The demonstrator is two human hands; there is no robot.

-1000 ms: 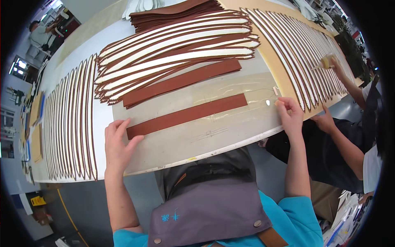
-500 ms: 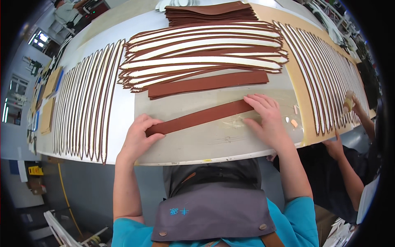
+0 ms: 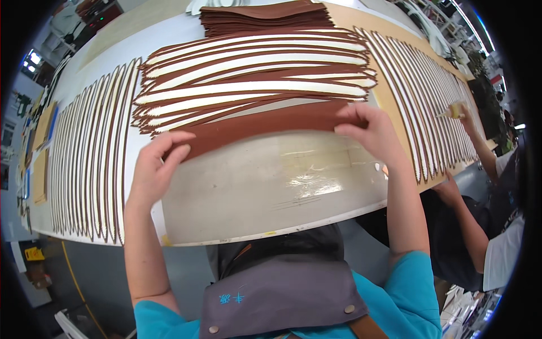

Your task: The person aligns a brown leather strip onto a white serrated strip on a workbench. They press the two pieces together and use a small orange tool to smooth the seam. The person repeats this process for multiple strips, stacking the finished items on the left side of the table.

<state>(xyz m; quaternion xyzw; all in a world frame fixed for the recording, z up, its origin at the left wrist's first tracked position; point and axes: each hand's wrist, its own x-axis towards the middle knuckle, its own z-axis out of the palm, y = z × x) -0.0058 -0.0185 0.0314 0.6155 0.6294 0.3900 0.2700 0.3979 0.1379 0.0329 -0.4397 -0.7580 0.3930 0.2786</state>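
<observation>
My left hand [image 3: 155, 169] pinches the left end of a long brown leather strip [image 3: 265, 125], and my right hand [image 3: 372, 133] grips its right end. The strip is held stretched between them, just above the table and against the near edge of a fanned heap of brown and cream strips [image 3: 254, 85]. Below the strip lies a shiny, glue-smeared work mat [image 3: 271, 181] on the white table [image 3: 237, 234].
Rows of narrow strips [image 3: 90, 169] lie side by side on the left and another row [image 3: 429, 96] on the right. A stack of brown pieces [image 3: 259, 14] sits at the back. Another person's hand [image 3: 460, 110] with a brush works on the right.
The brown strip lay flat on the mat under my hands. Both hands have since taken its ends and carried it away from me to the edge of the fanned heap.
</observation>
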